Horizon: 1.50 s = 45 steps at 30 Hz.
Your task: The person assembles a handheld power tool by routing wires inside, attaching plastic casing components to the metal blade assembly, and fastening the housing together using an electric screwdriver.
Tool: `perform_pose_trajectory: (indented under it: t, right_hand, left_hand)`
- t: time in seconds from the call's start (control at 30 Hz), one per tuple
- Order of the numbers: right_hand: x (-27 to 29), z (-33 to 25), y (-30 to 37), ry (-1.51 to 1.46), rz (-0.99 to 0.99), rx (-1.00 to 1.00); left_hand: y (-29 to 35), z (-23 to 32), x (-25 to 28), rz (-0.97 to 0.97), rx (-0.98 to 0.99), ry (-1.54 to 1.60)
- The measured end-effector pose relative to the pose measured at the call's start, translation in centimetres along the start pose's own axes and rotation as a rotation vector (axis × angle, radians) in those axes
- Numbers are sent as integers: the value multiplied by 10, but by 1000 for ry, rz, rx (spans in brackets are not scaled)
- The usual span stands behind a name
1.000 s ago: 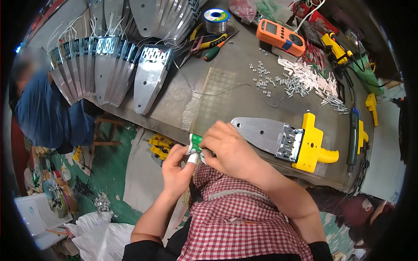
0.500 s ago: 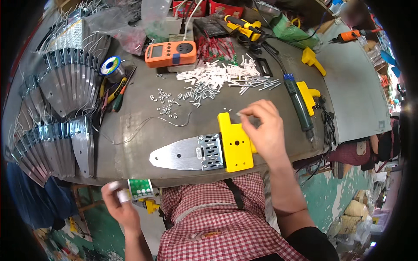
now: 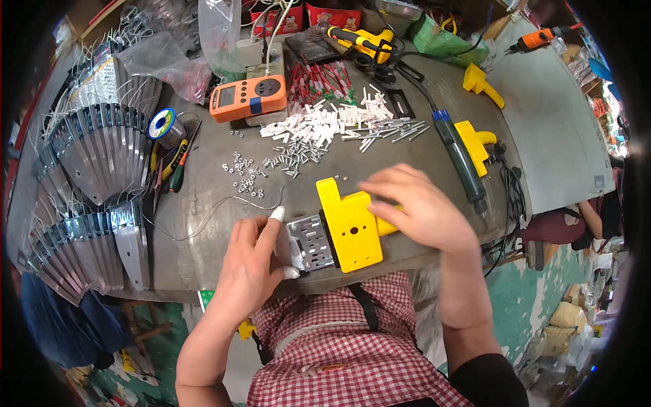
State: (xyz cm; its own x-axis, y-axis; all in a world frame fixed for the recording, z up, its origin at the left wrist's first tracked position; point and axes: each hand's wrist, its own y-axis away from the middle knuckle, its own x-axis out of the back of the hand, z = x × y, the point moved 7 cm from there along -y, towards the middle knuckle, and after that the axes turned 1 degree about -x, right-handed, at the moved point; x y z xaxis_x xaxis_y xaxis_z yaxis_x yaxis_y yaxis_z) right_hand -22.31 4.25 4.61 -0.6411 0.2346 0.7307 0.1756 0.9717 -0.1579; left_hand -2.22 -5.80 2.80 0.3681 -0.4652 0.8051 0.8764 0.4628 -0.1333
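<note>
A yellow plastic housing (image 3: 356, 247) with a side grip lies at the front of the bench. It is joined to a slotted metal bracket (image 3: 313, 241) and a tapered metal plate (image 3: 283, 245). My left hand (image 3: 249, 261) is closed across the plate, with white coverings on the tips of its thumb and index finger; most of the plate is hidden under it. Over the housing's grip hovers my right hand (image 3: 424, 210), slightly blurred, thumb and index finger apart; whether it touches the grip is unclear. Two tiny metal parts (image 3: 341, 178) lie just beyond the housing.
Beyond lie loose nuts (image 3: 247, 176), screws (image 3: 295, 157) and white tubes (image 3: 312, 125). An orange meter (image 3: 247, 97) stands behind. Metal plates with wires (image 3: 102, 152) and a solder spool (image 3: 165, 125) are left. A dark green electric screwdriver (image 3: 461, 159) lies right.
My left hand has come up from below the bench edge and closed on the metal plate. My right hand has loosened its pinch and lowered toward the grip. The whole view has shifted slightly.
</note>
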Motion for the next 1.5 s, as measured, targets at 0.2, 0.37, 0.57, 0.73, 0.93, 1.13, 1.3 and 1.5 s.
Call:
perform_pose_trajectory:
  t: [0.2,0.37,0.57,0.73,0.93,1.13,1.3,1.5]
  right_hand:
    - [-2,-25,49,475,97,90]
    - [-38,-10,71,435,246,93]
    - [-25,-18,47,206,181,34]
    - [-31,-23,36,217,145,51]
    - [-70,-48,-4,500,-103,261]
    - [-60,-47,13,338,-295,245]
    - [-28,28,-64,-171,-338,-141]
    - [16,121,-177,403,230,-149]
  left_hand:
    - [28,-11,-1,278,-229,-179]
    - [27,-10,-1,34,-207,-50]
    - [-34,43,-23,131,-225,-98]
    - [-51,12,-26,98,-78,218]
    - [-45,-18,-24,314,-7,433]
    - [-45,-26,-31,139,5,651]
    - [-47,1,-21,36,-243,308]
    - [-53,6,-33,2,-197,255]
